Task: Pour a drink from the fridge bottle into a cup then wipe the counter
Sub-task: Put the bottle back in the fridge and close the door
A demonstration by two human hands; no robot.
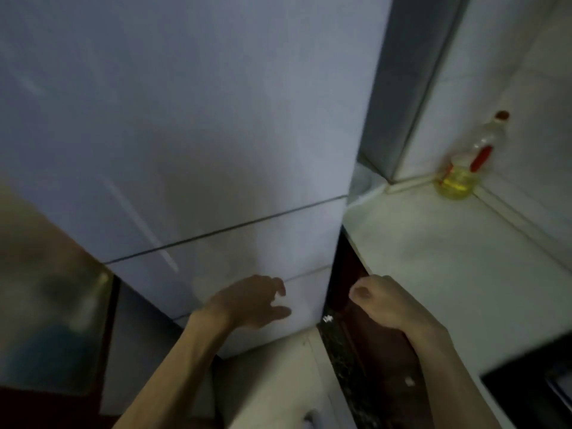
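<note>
Most of the shot is a tall white fridge (pixel 192 119), doors shut, top cut off by the frame, so the drink bottle is nowhere visible, presumably hidden inside. Right of it runs a pale stone counter (pixel 448 258), its near corner swallowed by something dark I can't identify. Far left is just a brownish-blue blur, no idea what. The left hand (pixel 250 301) hangs in front of the fridge's lower door, fingers loosely spread, holding nothing. The right hand (pixel 383 301) hovers by the counter edge, fingers curled in, seemingly empty, though the palm is hidden. Back in the corner stands a clear plastic bottle of yellow oil (pixel 464 168) with a red cap, pretty smeared.
</note>
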